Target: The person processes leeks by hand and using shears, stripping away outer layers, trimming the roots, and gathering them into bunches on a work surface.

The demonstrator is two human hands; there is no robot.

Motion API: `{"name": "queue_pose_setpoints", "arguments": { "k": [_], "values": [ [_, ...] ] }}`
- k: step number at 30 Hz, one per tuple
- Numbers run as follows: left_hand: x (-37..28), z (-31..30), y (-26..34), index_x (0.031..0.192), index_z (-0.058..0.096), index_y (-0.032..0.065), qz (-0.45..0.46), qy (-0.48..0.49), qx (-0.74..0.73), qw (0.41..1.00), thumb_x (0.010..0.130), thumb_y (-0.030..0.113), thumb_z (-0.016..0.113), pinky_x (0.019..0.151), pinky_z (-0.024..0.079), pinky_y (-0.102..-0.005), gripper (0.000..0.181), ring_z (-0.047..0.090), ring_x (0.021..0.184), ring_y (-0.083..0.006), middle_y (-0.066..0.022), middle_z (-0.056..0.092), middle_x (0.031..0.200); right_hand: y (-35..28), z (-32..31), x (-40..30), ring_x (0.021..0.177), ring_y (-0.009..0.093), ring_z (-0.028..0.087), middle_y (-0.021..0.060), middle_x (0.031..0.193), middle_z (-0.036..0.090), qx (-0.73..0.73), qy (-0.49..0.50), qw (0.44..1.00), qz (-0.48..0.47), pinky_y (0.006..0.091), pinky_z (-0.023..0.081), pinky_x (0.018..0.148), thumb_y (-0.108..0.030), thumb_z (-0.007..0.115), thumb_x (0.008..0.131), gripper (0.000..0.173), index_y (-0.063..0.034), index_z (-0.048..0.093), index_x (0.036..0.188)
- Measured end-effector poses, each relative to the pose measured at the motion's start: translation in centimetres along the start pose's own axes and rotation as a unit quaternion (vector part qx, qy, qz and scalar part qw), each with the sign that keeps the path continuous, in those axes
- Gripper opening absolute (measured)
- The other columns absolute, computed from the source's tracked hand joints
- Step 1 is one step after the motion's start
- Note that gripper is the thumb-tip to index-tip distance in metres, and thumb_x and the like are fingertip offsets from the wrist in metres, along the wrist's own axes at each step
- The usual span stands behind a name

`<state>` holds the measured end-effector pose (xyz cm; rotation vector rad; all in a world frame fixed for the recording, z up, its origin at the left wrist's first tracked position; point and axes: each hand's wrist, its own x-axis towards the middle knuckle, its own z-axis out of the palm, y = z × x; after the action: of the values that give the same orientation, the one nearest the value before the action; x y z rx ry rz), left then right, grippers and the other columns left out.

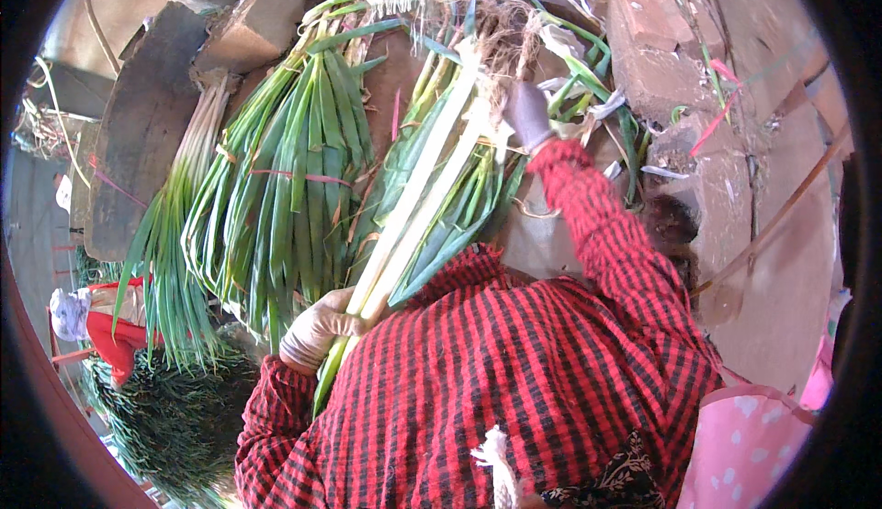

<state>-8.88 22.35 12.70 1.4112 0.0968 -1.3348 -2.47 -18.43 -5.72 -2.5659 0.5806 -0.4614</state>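
Observation:
My left hand (318,330), in a pale glove, grips two large white green-onion stalks (413,199) at their lower, leafy end, close to my body. The stalks slant up to the right, and their roots lie near the top. My right hand (529,115), gloved and blurred by motion, is at the root end beside a clump of stringy roots (510,33). Its fingers are hidden, so whether it grips anything is unclear. Under and beside the stalks lie loose green leaves (475,195). Left of them is a thick bundle of green onions (296,157) tied with a pinkish band (303,177).
A thinner bunch of green onions (182,213) hangs leaf-down beside a dark curved board (148,123). Concrete or brick blocks (251,23) stand behind it, with more bricks (654,40) at right. At lower left are a dark green leafy pile (172,412) and red cloth (117,343).

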Motion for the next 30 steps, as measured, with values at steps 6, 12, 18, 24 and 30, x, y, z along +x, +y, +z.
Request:
{"name": "queue_pose_setpoints", "arguments": {
  "k": [6,12,18,24,30],
  "values": [
    [-2.5,-2.7,-2.0,0.123,0.056,-0.0047,0.045,0.017,0.152,0.987,0.079,0.03,0.076,0.091,0.045,-0.0283,0.06,0.059,0.101,-0.0169,-0.0079,0.064,0.111,18.7,-5.3,6.6,0.083,0.032,0.07,0.0224,0.09,0.068,-0.144,-0.05,0.977,0.15,0.045,0.054,0.074,-0.026,0.056,0.087,0.027,-0.0021,0.07,0.089],
    [-2.3,-3.0,-0.1,0.133,0.048,-0.0069,-0.014,-0.002,0.04,0.999,0.073,0.019,0.076,0.094,0.044,-0.0271,0.071,0.059,0.106,-0.017,-0.0091,0.063,0.116,9.8,-7.6,8.5,0.115,0.04,0.055,0.0168,0.121,0.06,-0.287,-0.021,0.957,0.039,0.0462,0.043,0.099,-0.032,0.067,0.079,0.052,-0.0064,0.057,0.123],
    [-2.5,-1.9,1.2,0.138,0.042,-0.0063,-0.001,-0.01,0.001,1.0,0.078,0.01,0.067,0.094,0.044,-0.0265,0.067,0.058,0.105,-0.0149,-0.0081,0.061,0.118,-4.5,-5.9,-3.0,0.073,0.011,0.062,0.0026,0.081,0.068,0.281,-0.066,0.956,0.05,0.0271,0.049,0.067,-0.05,0.069,0.086,0.048,-0.0036,0.068,0.101],
    [-1.7,-1.7,2.6,0.138,0.042,-0.0051,-0.03,-0.005,0.115,0.993,0.081,0.01,0.069,0.098,0.041,-0.0274,0.065,0.054,0.11,-0.015,-0.0077,0.06,0.122,-6.0,-0.5,-3.4,0.071,0.034,0.066,0.0193,0.075,0.065,0.072,-0.004,0.997,0.012,0.0422,0.05,0.062,-0.047,0.058,0.091,0.047,-0.0012,0.063,0.081],
    [-1.1,-4.0,0.7,0.133,0.049,-0.0054,0.087,-0.001,0.278,0.957,0.083,0.017,0.07,0.099,0.04,-0.0281,0.059,0.053,0.11,-0.0147,-0.0062,0.061,0.117,-1.1,-4.5,0.6,0.044,0.006,0.036,-0.0069,0.056,0.037,0.832,-0.113,0.446,0.309,0.021,0.032,0.041,-0.019,0.05,0.097,0.028,-0.0158,0.046,0.069]
  ]
}}
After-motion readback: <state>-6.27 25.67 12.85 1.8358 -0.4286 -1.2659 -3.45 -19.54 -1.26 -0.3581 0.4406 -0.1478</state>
